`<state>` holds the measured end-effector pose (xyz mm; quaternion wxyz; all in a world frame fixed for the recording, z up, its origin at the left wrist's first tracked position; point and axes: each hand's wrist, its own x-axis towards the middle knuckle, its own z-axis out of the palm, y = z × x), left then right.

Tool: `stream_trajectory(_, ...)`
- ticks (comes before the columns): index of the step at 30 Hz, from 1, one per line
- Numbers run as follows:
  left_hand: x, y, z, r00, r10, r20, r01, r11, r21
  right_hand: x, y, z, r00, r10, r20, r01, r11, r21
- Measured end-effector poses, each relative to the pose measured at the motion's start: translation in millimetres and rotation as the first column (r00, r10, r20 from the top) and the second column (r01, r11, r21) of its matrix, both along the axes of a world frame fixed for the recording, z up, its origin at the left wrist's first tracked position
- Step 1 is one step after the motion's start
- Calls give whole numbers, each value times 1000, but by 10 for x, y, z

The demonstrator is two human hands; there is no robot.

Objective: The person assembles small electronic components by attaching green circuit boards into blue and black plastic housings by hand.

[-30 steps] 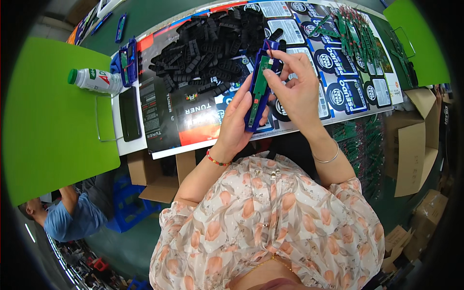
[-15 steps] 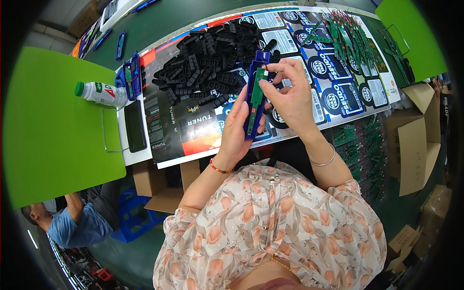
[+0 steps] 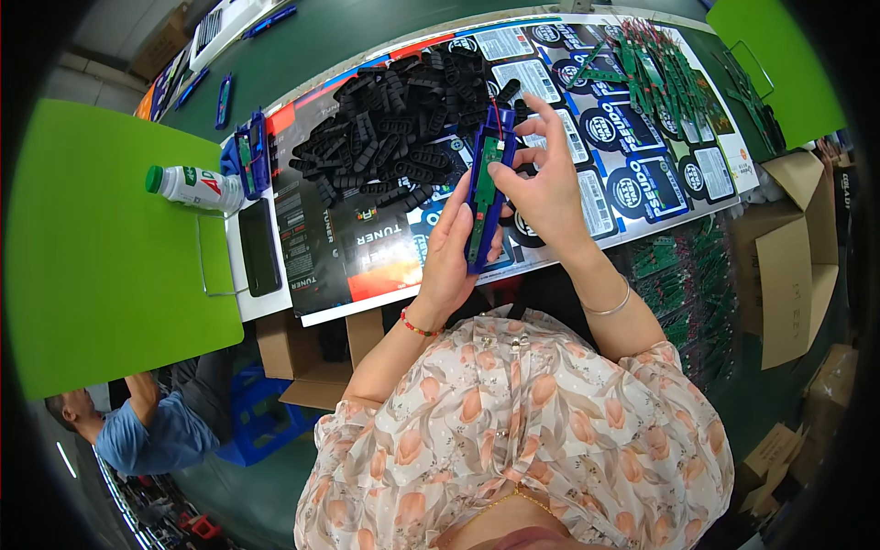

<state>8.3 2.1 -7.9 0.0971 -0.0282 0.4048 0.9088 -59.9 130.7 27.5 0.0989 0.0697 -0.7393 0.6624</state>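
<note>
A narrow blue plastic housing (image 3: 477, 240), tilted slightly, lies along my left hand (image 3: 447, 261), whose fingers wrap round its lower part. Inside the housing sits a long green circuit board (image 3: 486, 188), with a thin red wire (image 3: 498, 117) near its upper end. My right hand (image 3: 550, 192) is at the housing's right side, its thumb pressed on the board. Its other fingers bend toward the housing's edge, and one finger points up and away. The parts behind the housing are hidden. Just beyond it spreads a heap of black ribbed oblong pieces (image 3: 390, 128).
Green circuit boards with red wires (image 3: 655, 78) are piled at the far right. On the left are a green panel (image 3: 119, 247), a white bottle (image 3: 197, 186), a dark phone-like slab (image 3: 259, 247) and blue housings (image 3: 252, 156). Cardboard boxes (image 3: 784, 275) stand right. Another person (image 3: 156, 431) is lower left.
My right thumb has moved down along the board from its upper end, and the fingers have opened outward. The red wire shows more clearly. The housing has shifted slightly toward me.
</note>
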Motion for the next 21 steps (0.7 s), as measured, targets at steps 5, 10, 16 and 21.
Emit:
stream_trajectory(5, 24, -19, -59, 1000, 5, -28, -8, 996, -88, -44, 32, -35, 963, 209, 171, -184, 971, -152)
stream_trajectory(10, -14, 20, 22, 998, 50, -30, -56, 950, -307, -45, 57, -77, 978, 157, 139, -144, 985, -100)
stream_trajectory(16, -163, -34, 144, 1000, 28, 2, -25, 908, -418, -97, 76, -160, 990, 110, 91, -97, 986, -133)
stream_trajectory(21, -760, -261, 410, 997, 62, -44, -76, 852, -519, -74, 205, -100, 990, 109, 95, -75, 949, -306)
